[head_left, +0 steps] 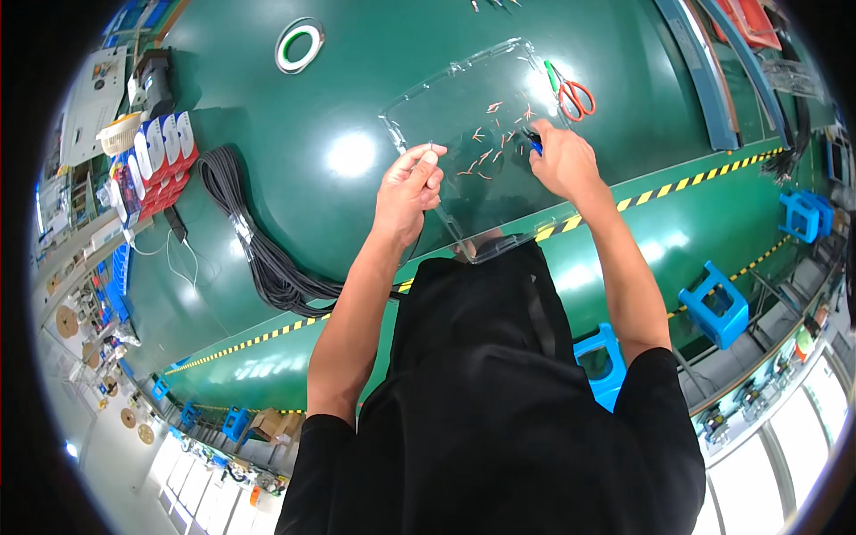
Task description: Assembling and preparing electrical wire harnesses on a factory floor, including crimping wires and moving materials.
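My left hand (408, 192) is closed in a pinch over the near left side of a clear plastic tray (448, 223). A thin black cable (412, 254) hangs below it, and a short dark tip pokes out above the fingers. Over the tray's right part, my right hand (563, 160) is closed around a small blue-handled hand tool (535, 141); its working end is too small to make out. Several short reddish wire scraps (486, 156) lie scattered in the tray, close to the tool. Scissors with orange-red handles (575, 100) lie just beyond the tray's right edge.
A bundled coil of black cable (254, 254) lies to the left on the green table (294, 125). A roll of tape (299, 45) is at the back. Red-and-white boxes (160, 169) stand far left, grey channels (704, 80) far right. Blue stools (713, 308) stand beyond the striped edge.
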A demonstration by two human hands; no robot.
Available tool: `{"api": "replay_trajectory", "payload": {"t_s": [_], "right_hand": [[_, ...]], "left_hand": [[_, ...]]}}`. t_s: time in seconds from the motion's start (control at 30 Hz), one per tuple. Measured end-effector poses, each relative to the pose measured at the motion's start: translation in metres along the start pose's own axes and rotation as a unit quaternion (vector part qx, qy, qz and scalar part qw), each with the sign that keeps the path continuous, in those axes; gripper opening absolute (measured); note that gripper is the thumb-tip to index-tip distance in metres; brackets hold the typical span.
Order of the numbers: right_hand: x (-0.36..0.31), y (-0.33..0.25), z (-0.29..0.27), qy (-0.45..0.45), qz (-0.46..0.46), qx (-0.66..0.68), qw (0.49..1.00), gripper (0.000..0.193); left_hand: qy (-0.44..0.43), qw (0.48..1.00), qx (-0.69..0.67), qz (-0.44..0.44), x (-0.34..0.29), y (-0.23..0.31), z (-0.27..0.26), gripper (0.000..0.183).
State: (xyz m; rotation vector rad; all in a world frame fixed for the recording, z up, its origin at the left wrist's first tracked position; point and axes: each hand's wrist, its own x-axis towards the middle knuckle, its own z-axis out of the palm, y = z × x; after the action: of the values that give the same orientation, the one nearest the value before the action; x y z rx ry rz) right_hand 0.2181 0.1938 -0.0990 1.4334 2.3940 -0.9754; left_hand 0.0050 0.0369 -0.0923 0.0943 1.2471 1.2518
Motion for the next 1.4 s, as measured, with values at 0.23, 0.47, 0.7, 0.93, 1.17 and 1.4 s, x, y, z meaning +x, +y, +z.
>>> {"api": "replay_trajectory", "payload": {"t_s": [0.23, 0.47, 0.7, 0.93, 1.17, 1.4], "right_hand": [[0.001, -0.054, 0.022, -0.017, -0.030, -0.003, 0.999, 0.044], [-0.003, -0.145, 0.105, -0.097, -0.237, 0.038, 0.966, 0.051], [-0.004, -0.224, 0.208, -0.059, -0.321, -0.104, 0.940, 0.058], [-0.010, -0.268, 0.226, 0.019, -0.278, -0.167, 0.946, 0.052], [-0.009, -0.222, 0.216, 0.047, -0.208, 0.070, 0.975, 0.017], [-0.111, -0.120, 0.113, 0.019, -0.217, 0.134, 0.967, 0.021]], "left_hand": [[-0.028, 0.993, -0.103, 0.051, -0.029, 0.009, -0.009, 0.029], [0.004, 0.962, -0.175, 0.210, -0.107, 0.009, -0.043, 0.021], [0.348, 0.853, -0.158, 0.354, -0.275, -0.043, -0.175, 0.037], [0.640, 0.760, -0.090, 0.068, -0.447, -0.289, -0.351, 0.046], [0.608, 0.665, 0.425, 0.089, -0.353, -0.300, -0.319, 0.025], [0.235, 0.791, 0.466, 0.319, -0.177, -0.157, -0.197, 0.017]]}}
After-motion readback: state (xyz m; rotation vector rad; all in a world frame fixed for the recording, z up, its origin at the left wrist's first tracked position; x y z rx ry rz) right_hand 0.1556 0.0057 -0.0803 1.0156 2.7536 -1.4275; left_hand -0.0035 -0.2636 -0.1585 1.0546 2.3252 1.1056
